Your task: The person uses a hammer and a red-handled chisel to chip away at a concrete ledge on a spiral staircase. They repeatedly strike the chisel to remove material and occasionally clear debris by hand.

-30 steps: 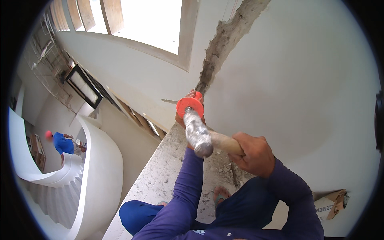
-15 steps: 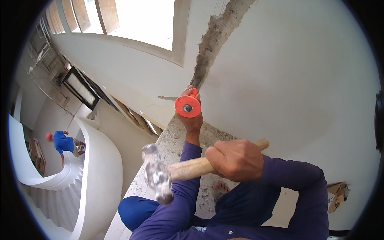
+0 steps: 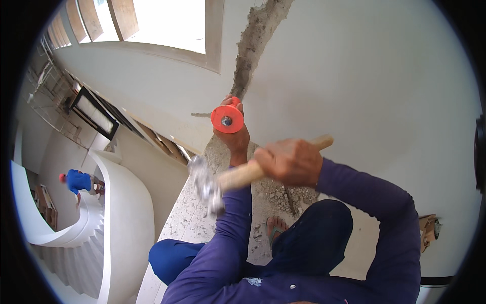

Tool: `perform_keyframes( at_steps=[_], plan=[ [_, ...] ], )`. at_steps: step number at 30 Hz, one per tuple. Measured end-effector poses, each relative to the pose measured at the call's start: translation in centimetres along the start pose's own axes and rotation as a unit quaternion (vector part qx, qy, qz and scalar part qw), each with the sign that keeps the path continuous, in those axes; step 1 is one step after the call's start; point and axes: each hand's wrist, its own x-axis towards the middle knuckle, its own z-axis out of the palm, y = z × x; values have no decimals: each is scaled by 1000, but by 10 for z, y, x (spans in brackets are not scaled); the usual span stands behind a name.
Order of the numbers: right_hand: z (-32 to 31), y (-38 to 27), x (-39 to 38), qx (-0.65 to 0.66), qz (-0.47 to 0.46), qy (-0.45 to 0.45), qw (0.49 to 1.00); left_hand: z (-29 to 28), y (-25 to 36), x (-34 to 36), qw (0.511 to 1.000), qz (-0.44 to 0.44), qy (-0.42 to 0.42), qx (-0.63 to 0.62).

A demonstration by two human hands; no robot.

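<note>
My left hand (image 3: 234,138) is wrapped round a chisel (image 3: 227,120) with a round orange hand guard, its metal striking end facing me. The chisel's tip is hidden behind the guard and hand, at the lower end of a rough groove (image 3: 249,55) cut in the white wall. In my right hand (image 3: 291,161), closed round the wooden handle, is a hammer (image 3: 205,185). Its metal head is smeared by motion and hangs above my left forearm, apart from the chisel.
Rubble (image 3: 283,198) and dust lie on the ledge (image 3: 187,215) where I crouch. Beyond its left side, a curved white staircase wall (image 3: 129,223) drops away, with a person in blue (image 3: 80,180) on the stairs. Torn cardboard (image 3: 429,232) lies at right; a window opening (image 3: 169,23) is above.
Both hands sit slightly higher and further left in the picture. The hammer has risen, its head now closer to the chisel's guard. My left hand keeps its grip on the chisel.
</note>
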Motion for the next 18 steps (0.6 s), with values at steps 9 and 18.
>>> perform_keyframes(
  at_steps=[9, 18],
  plan=[
    [-42, -65, 4, 65, -107, 110, 986, 2, 15, 2, 993, -59, 15, -103],
    [-11, -37, 8, 15, 26, 42, 999, 5, 16, 3, 978, -110, 45, -171]
  ],
)
